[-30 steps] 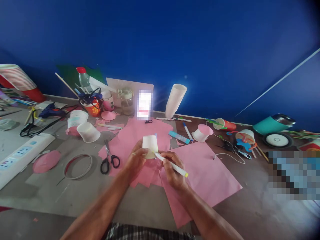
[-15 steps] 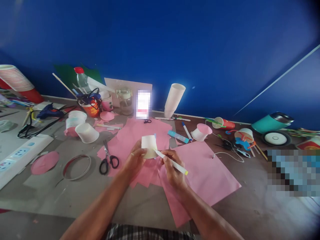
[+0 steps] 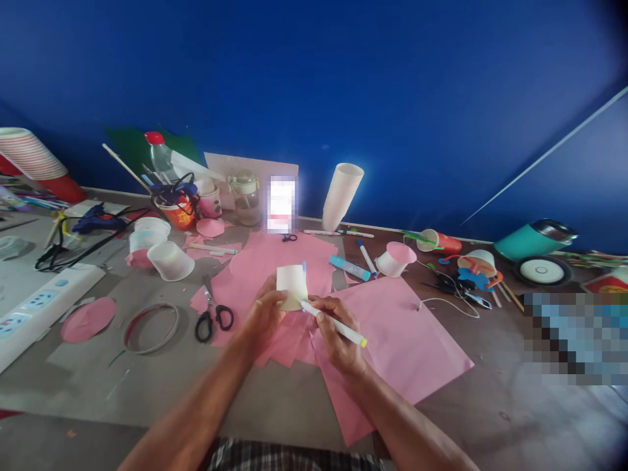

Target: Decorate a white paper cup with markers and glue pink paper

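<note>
Slightly lowered pen [image 3: 333,323] in right hand [image 3: 338,337], tip up-left against left hand [image 3: 265,314]'s upturned cup [image 3: 292,287].

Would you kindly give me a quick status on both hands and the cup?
Left hand gripping upturned paper cup. Right hand holding marker, tip at cup's rim. Scissors lie left, apart.

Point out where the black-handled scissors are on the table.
In the head view the black-handled scissors lie left of centre on the table, just left of the left hand, at the pink paper's left edge, with a thin ring further left.
</note>
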`<state>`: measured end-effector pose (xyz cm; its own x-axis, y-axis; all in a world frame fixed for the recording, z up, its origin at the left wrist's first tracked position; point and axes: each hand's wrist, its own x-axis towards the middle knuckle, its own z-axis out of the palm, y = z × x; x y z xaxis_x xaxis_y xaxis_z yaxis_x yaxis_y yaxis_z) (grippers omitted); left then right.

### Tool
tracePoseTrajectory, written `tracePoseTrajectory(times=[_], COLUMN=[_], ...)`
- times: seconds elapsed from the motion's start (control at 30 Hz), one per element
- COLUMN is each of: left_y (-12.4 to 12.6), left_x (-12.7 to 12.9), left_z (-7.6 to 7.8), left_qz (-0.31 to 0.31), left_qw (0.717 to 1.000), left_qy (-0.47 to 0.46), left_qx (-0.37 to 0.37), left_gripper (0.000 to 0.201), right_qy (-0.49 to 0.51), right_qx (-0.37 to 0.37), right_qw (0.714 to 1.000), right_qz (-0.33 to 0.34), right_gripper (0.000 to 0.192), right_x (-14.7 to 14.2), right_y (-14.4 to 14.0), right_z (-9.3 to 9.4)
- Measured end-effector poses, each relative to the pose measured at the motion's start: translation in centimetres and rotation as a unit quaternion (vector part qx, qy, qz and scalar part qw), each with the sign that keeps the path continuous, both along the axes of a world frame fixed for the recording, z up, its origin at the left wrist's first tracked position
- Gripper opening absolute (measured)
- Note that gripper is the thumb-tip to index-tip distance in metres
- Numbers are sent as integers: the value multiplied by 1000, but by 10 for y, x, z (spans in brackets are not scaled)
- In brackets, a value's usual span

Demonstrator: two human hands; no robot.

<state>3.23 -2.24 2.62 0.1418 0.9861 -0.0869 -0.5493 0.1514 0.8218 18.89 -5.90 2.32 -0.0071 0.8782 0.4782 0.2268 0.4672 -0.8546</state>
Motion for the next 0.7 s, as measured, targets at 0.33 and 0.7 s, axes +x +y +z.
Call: tracePoseTrajectory(times=[0.33,0.7], left_y=[1,0], left_x=[-1,-1], left_z=[-3,0], left_qz=[-33,-17], left_qw=[999,1000], left_qy=[-37,-24], left_qx=[9,1], left_gripper=[31,36], right_qy=[56,34], right_qx=[-31,-34], right_qw=[998,999], right_qz=[-6,-18], right_gripper=[21,14], right_x=[-3,-3], right_y=[1,0], right_z=[2,3])
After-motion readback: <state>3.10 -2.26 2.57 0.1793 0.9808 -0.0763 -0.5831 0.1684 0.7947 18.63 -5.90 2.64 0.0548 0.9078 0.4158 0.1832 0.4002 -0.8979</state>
